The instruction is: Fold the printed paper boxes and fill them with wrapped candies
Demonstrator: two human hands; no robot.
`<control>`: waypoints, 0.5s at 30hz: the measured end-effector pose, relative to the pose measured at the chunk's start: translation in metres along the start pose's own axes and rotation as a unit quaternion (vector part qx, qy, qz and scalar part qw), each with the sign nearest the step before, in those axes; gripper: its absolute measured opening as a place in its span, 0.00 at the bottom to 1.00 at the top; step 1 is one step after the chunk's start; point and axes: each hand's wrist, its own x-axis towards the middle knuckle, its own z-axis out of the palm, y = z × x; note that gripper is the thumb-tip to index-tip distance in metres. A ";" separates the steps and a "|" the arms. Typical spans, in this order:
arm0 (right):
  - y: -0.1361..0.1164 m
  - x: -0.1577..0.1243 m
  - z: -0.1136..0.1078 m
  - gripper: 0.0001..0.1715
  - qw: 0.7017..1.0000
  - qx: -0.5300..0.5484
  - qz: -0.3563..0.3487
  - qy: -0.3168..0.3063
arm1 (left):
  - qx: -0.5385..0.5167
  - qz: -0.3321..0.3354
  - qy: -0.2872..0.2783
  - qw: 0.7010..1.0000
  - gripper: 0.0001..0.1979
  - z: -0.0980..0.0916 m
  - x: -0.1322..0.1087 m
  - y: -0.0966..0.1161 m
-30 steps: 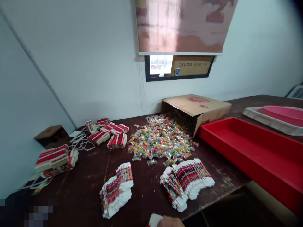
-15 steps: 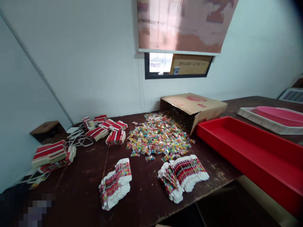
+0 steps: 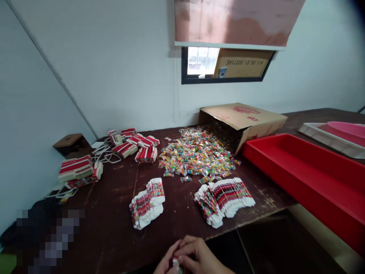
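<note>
At the bottom edge, my left hand (image 3: 167, 259) and my right hand (image 3: 199, 254) come together around a small red-and-white carton (image 3: 175, 262). The fingers of both are closed on it, and much of the carton is hidden by them. Just beyond my hands, a fanned row of flat printed cartons (image 3: 148, 203) lies to the left on the dark table (image 3: 111, 220). To the right, near the table's front edge, lies a second fanned row of cartons (image 3: 232, 197). Behind both rows spreads a heap of small wrapped candies (image 3: 196, 154).
An open cardboard box (image 3: 248, 114) on its side backs the candies. A deep red tray (image 3: 302, 171) occupies the right; a white tray (image 3: 310, 135) stands behind it. Bundled cartons (image 3: 75, 167) and white straps (image 3: 107, 154) lie at the left, beside a wooden box (image 3: 72, 144).
Both my hands have come into view at the bottom, holding a small carton. The camera view has tilted down and turned slightly left. The things on the table look unmoved.
</note>
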 end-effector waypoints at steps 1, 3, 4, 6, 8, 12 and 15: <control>-0.004 -0.004 -0.003 0.15 0.998 -0.041 -0.037 -0.029 | 0.006 0.009 0.004 1.000 0.31 0.004 -0.006 0.003; -0.014 -0.007 -0.012 0.15 0.986 -0.119 -0.084 -0.079 | 0.033 0.010 0.013 0.999 0.33 0.013 -0.015 0.010; -0.019 -0.006 -0.016 0.15 0.979 -0.154 -0.096 -0.098 | 0.050 0.010 0.021 0.998 0.35 0.016 -0.018 0.015; -0.028 0.004 -0.022 0.15 0.958 -0.213 -0.130 -0.144 | 0.084 0.015 0.048 0.995 0.40 0.020 -0.019 0.025; -0.033 0.020 -0.023 0.13 0.924 -0.268 -0.187 -0.199 | 0.105 0.001 0.066 0.992 0.46 0.019 -0.020 0.036; -0.040 0.054 -0.018 0.09 0.869 -0.313 -0.250 -0.290 | 0.080 -0.048 0.027 0.995 0.54 0.015 -0.023 0.050; -0.047 0.071 -0.028 0.11 0.883 -0.240 -0.205 -0.347 | 0.070 -0.027 0.035 0.997 0.50 0.020 -0.026 0.057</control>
